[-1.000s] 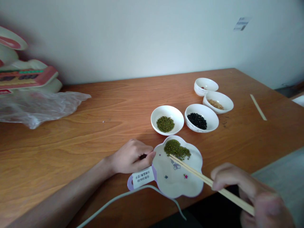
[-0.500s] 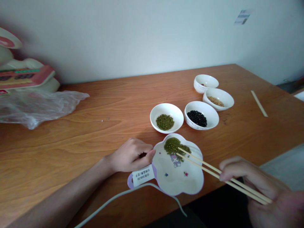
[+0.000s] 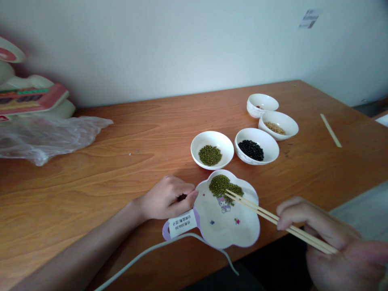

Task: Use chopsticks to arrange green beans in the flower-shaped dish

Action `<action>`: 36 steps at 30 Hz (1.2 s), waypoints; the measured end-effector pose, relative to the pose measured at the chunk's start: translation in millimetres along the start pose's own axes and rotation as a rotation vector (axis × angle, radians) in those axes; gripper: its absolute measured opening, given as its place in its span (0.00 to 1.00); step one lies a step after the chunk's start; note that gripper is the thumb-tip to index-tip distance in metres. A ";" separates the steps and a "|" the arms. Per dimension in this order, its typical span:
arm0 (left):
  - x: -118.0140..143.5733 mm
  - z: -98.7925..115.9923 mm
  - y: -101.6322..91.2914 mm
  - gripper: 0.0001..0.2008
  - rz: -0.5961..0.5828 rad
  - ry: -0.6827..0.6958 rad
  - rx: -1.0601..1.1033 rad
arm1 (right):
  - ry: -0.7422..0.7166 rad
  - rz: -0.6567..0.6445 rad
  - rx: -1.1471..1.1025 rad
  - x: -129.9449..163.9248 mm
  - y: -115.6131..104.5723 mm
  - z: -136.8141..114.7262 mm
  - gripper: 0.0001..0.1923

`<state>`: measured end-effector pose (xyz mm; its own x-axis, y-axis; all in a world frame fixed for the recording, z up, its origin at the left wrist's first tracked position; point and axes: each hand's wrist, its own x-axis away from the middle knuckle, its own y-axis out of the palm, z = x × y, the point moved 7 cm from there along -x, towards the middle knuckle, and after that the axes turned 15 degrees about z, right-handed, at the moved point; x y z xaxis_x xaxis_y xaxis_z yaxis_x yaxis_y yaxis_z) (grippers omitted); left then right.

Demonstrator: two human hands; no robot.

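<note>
My left hand [image 3: 171,197] is closed on the left rim of a flower-shaped plate [image 3: 242,230] with a purple edge, a cartoon print and a labelled handle. In the upper part of the plate lies a heap of mung beans [image 3: 220,186]. My right hand [image 3: 318,230] grips a pair of wooden chopsticks [image 3: 273,217], their tips close together at the lower edge of the heap. Whether a bean is between the tips is too small to tell. Just behind the plate, a white bowl [image 3: 199,139] holds more mung beans.
To the right stand a bowl [image 3: 271,150] of black beans, a bowl [image 3: 291,125] of tan grains and a bowl [image 3: 269,99] with a few dark red bits. A wooden stick [image 3: 330,130] lies far right. A pale cable [image 3: 142,254], plastic bag [image 3: 60,133] and toy [image 3: 45,97] are leftward.
The chopstick tips have drawn closer together at the bean heap. My right hand has shifted slightly left; my left hand and the plate stay in place.
</note>
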<state>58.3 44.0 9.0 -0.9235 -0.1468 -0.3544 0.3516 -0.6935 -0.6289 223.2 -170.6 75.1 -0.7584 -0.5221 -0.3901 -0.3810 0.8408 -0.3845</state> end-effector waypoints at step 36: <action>0.0 0.5 0.0 0.16 0.011 0.016 -0.009 | -0.127 -0.130 0.001 -3.4 9.9 -1.0 0.46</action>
<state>58.2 43.7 9.4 -0.9169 -0.1430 -0.3726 0.3634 -0.6853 -0.6312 221.5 -160.3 73.5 -0.6301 -0.6402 -0.4395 -0.4708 0.7650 -0.4394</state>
